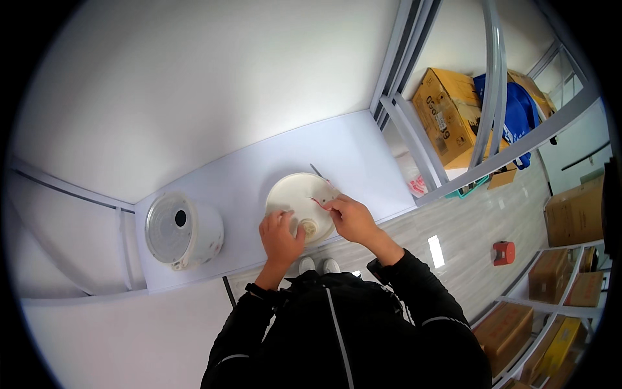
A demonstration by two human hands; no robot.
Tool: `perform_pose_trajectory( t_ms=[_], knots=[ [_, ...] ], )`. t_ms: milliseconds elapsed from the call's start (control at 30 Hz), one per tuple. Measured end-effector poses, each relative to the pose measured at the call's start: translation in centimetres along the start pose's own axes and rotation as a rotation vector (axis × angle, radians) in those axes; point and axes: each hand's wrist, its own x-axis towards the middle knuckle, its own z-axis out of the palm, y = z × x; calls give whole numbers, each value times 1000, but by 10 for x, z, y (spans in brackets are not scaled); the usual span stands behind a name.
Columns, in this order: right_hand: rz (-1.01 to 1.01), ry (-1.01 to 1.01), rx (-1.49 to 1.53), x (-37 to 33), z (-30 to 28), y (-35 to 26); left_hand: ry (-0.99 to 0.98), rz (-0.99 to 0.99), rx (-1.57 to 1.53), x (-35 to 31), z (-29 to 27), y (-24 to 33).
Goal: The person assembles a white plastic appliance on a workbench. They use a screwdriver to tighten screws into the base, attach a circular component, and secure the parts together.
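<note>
A white, round, shallow shell (295,193) lies on the pale bench top, its hollow side up. Inside it, near my body, is a small round cream-coloured fitting (310,228). My left hand (282,238) is closed on the shell's near left edge, with the thumb beside that fitting. At the shell's right side my right hand (353,220) pinches a thin red wire (316,201), whose far end is too small to follow. Just behind the shell, a thin dark rod (316,170) shows in part.
A white cylindrical appliance body (206,236) with a grey disc-like face and a dark hole stands on the bench (363,149) at left. Grey metal posts rise at the right. Beyond are cardboard boxes (447,117), a blue bag (521,113) and a red stool (503,253).
</note>
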Motion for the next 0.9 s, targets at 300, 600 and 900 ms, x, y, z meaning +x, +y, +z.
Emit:
perform_pose_trajectory(
  t_ms=[300,600,900],
  knots=[
    [-86,-102,-54,12,29,-8,-45,-271,-155,-12,-6,-32],
    [-309,-167,-259,31,76,-8,-111,-229,-351,-24,-6,-48],
    [-272,-170,-297,29,77,-4,-86,-255,-435,-25,-6,-54]
  ],
)
